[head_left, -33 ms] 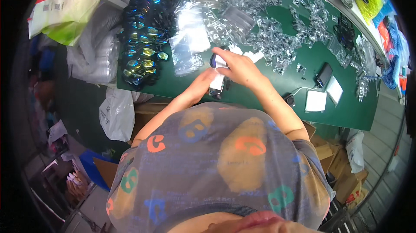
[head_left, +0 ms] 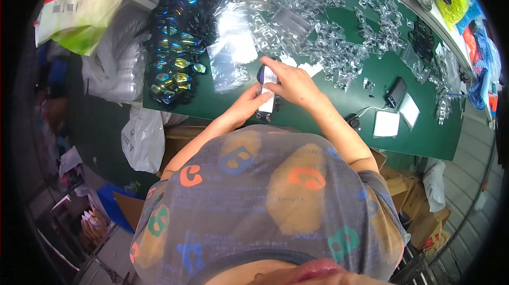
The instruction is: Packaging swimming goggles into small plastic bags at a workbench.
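Observation:
Near the table's front edge, my two hands hold a pair of dark glasses [head_left: 260,74] with a long white label strip [head_left: 266,104] lying along it. From the right, my right hand [head_left: 292,82] reaches over the upper part, its fingers closed on it and its thumb on the strip. My left hand [head_left: 248,104] pinches the left side with its fingertips. Much of the glasses is hidden under the strip and my fingers. Left of my hands lies a pile of dark sunglasses [head_left: 181,65] with yellow-blue mirrored lenses. Flat clear plastic bags [head_left: 228,70] lie between.
Crumpled clear packets [head_left: 339,46] spread over the back and right of the green table [head_left: 323,121]. At the right lie a black phone-like device [head_left: 396,92] with a cable, and white square pads [head_left: 386,124]. A white plastic bag [head_left: 143,139] hangs at the left front edge.
My left fingertips have slid slightly down and left, so more of the white strip shows. My right hand stays nearly in place.

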